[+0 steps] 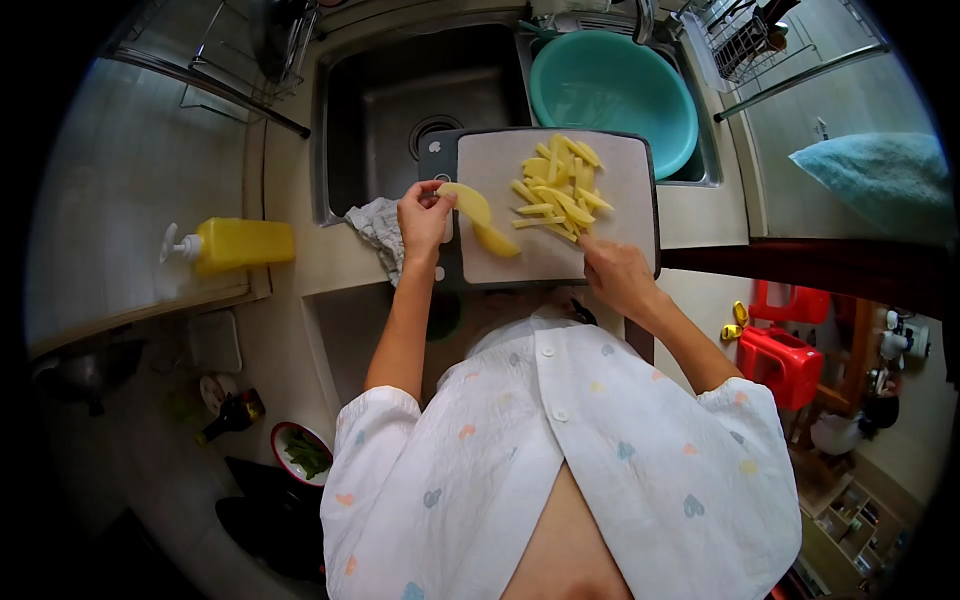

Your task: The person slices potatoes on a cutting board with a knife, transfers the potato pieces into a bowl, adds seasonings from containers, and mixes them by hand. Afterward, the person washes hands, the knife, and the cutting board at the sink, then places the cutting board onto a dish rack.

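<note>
Left hand (pixel 424 220) pinches yellow slice (pixel 468 204); right hand (pixel 618 271) curled beside cut strips (pixel 562 188).

My cutting board on the counter, spread with cut strips.
The cutting board (pixel 490 160) in front of me, pale-faced with a dark grey border, lies across the counter (pixel 705 220) and the sink's front edge; on its right half I have a loose heap of pale yellow strips (pixel 565 185), and left of them a curved slice (pixel 496 242). Just beside the board's left edge a crumpled cloth (pixel 374 226) lies on the counter, and farther left stands a yellow pump bottle (pixel 245 246).
</note>
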A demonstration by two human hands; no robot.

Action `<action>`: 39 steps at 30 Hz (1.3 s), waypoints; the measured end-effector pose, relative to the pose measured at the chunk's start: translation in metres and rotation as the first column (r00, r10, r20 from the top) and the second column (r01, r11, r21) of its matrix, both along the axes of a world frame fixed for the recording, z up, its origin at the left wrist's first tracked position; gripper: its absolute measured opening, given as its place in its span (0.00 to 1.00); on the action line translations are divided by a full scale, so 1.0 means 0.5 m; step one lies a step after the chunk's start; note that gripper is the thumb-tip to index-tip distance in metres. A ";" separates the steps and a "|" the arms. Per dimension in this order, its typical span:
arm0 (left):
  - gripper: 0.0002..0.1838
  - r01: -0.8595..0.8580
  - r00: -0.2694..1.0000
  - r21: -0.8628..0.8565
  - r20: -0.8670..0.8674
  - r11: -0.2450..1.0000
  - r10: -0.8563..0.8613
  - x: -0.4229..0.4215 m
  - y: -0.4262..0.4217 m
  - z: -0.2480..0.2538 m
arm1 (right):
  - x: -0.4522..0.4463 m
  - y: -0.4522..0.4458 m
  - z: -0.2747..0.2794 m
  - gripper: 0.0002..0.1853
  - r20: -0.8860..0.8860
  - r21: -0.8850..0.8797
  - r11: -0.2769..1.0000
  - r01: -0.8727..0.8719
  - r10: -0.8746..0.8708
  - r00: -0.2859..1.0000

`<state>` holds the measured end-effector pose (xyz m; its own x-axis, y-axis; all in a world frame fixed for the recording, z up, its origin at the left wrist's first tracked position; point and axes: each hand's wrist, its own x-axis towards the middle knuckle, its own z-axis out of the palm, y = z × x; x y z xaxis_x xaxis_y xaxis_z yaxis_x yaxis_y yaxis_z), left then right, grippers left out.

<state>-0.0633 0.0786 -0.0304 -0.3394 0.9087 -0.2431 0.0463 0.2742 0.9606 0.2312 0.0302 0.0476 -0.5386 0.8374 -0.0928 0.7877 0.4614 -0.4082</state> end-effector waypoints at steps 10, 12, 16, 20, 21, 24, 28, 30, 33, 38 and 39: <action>0.13 0.109 0.993 0.030 0.040 0.994 -0.111 0.039 -0.001 -0.033 | -0.016 0.019 -0.042 0.08 -0.041 0.020 0.996 0.089 -0.088 0.995; 0.14 0.136 0.986 0.017 -0.104 0.991 -0.133 0.071 -0.001 -0.041 | -0.019 0.019 -0.036 0.08 -0.065 0.024 0.994 0.102 -0.100 0.993; 0.15 0.128 0.874 0.043 -0.477 0.991 -0.092 0.104 -0.022 -0.027 | -0.043 0.018 -0.027 0.07 -0.107 -0.021 0.989 0.149 -0.151 0.983; 0.11 0.174 0.769 0.156 -0.638 0.972 -0.035 0.092 -0.040 -0.035 | -0.078 0.019 -0.021 0.08 -0.152 -0.040 0.986 0.162 -0.167 0.974; 0.10 0.202 0.755 0.153 -0.653 0.967 -0.055 0.088 -0.042 -0.035 | -0.084 0.020 -0.028 0.08 -0.163 -0.051 0.987 0.154 -0.160 0.974; 0.10 0.183 0.740 0.156 -0.672 0.971 -0.031 0.097 -0.040 -0.033 | -0.102 0.017 -0.037 0.09 -0.191 -0.036 0.991 0.130 -0.134 0.972; 0.09 0.192 0.718 0.157 -0.696 0.969 -0.030 0.101 -0.034 -0.038 | -0.118 0.018 -0.034 0.10 -0.168 -0.017 0.994 0.106 -0.108 0.980; 0.08 0.181 0.788 0.133 -0.613 0.975 -0.063 0.101 -0.034 -0.035 | -0.125 0.018 -0.039 0.10 -0.120 -0.041 0.994 0.106 -0.110 0.987; 0.08 0.179 0.770 0.148 -0.636 0.973 -0.044 0.104 -0.030 -0.031 | -0.148 0.029 -0.049 0.11 -0.045 -0.073 0.991 0.110 -0.113 0.993; 0.07 0.174 0.763 0.150 -0.645 0.973 -0.038 0.103 -0.035 -0.021 | -0.158 0.033 -0.099 0.12 -0.131 -0.046 0.981 0.190 -0.195 0.972; 0.07 0.175 0.780 0.163 -0.624 0.971 -0.036 0.103 -0.037 -0.021 | -0.150 0.039 -0.088 0.11 -0.156 -0.060 0.982 0.181 -0.189 0.969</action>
